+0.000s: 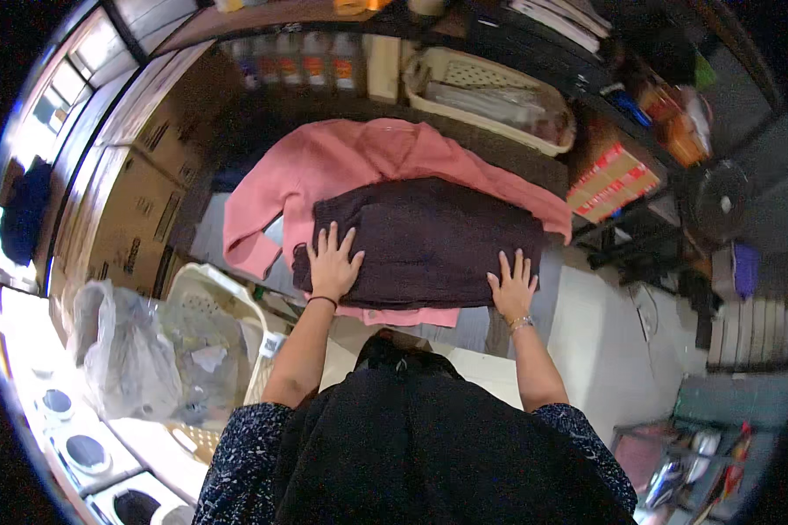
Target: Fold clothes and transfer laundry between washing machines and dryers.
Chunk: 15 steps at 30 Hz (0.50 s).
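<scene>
A dark brown folded garment lies flat across a pink button-front knit top. The pink top is spread out beneath it, with its neckline and both sleeves showing and a strip of its hem out at the near edge. My left hand rests palm down on the brown garment's left side, fingers spread. On the right side, my right hand lies flat near the garment's edge, fingers also apart. Neither hand grips anything. Both garments are on a grey wood-look table.
Left of the table stands a cream plastic basket with clear plastic bags. Cardboard boxes are stacked at the far left. Behind the table sit several bottles and a cream tray. A red-taped carton stands at the right.
</scene>
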Each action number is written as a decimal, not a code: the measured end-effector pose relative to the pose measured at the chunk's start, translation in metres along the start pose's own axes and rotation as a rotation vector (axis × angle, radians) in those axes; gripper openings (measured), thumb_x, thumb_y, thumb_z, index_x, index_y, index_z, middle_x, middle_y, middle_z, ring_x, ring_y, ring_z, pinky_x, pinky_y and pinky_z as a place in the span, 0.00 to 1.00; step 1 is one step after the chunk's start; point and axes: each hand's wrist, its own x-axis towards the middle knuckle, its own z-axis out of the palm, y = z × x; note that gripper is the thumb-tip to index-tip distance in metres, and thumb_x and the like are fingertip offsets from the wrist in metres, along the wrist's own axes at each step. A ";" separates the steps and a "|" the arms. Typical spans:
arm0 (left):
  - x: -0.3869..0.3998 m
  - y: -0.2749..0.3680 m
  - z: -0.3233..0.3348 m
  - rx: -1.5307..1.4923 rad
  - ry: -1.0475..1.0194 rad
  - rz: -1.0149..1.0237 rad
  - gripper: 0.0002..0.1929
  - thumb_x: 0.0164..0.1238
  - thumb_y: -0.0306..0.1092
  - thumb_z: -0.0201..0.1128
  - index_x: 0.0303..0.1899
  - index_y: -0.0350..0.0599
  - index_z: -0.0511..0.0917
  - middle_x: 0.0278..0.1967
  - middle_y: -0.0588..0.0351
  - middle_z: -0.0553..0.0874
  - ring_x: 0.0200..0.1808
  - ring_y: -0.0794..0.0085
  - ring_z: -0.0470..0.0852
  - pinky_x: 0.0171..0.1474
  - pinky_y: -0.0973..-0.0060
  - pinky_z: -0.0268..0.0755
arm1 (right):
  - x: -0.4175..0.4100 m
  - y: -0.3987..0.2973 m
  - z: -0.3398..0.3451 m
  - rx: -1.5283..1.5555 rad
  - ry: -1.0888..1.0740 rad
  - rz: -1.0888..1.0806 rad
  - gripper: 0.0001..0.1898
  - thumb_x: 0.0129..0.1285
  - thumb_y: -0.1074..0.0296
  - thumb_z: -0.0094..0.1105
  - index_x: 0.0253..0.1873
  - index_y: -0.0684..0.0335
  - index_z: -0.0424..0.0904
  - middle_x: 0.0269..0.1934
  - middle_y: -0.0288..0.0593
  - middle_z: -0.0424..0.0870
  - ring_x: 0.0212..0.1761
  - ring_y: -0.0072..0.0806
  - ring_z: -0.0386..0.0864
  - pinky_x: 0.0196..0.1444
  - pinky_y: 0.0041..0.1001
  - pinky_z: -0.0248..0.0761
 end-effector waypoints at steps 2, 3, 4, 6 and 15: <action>-0.007 -0.001 -0.007 0.004 0.036 -0.034 0.26 0.61 0.51 0.49 0.62 0.59 0.63 0.65 0.50 0.57 0.65 0.54 0.56 0.63 0.46 0.44 | 0.002 -0.006 0.004 -0.048 -0.060 0.071 0.28 0.60 0.45 0.45 0.65 0.45 0.59 0.68 0.48 0.50 0.67 0.47 0.51 0.59 0.54 0.50; -0.011 -0.001 -0.012 0.003 0.077 -0.031 0.26 0.62 0.50 0.49 0.62 0.58 0.62 0.65 0.50 0.58 0.65 0.54 0.56 0.63 0.46 0.44 | 0.003 -0.007 0.005 -0.034 -0.058 0.010 0.28 0.60 0.45 0.45 0.65 0.45 0.59 0.68 0.48 0.50 0.67 0.47 0.51 0.59 0.54 0.50; -0.022 0.001 -0.019 -0.047 0.170 -0.048 0.26 0.61 0.48 0.50 0.62 0.56 0.62 0.65 0.50 0.57 0.65 0.54 0.56 0.63 0.46 0.44 | 0.003 -0.007 0.005 -0.033 -0.072 0.035 0.28 0.60 0.46 0.45 0.64 0.45 0.59 0.68 0.48 0.50 0.67 0.47 0.51 0.60 0.55 0.49; -0.060 0.006 -0.038 -0.119 0.245 -0.147 0.28 0.58 0.43 0.54 0.62 0.53 0.61 0.65 0.49 0.57 0.65 0.53 0.55 0.62 0.47 0.46 | 0.004 -0.010 0.007 -0.052 -0.087 0.051 0.28 0.61 0.46 0.45 0.65 0.46 0.59 0.67 0.48 0.51 0.67 0.48 0.51 0.60 0.56 0.49; -0.424 0.019 0.009 -0.200 -0.044 -0.833 0.34 0.49 0.28 0.56 0.63 0.54 0.58 0.65 0.45 0.55 0.64 0.50 0.58 0.58 0.56 0.59 | -0.007 -0.056 -0.025 -0.034 0.122 -0.037 0.31 0.61 0.43 0.44 0.65 0.50 0.55 0.67 0.49 0.50 0.67 0.48 0.51 0.56 0.59 0.52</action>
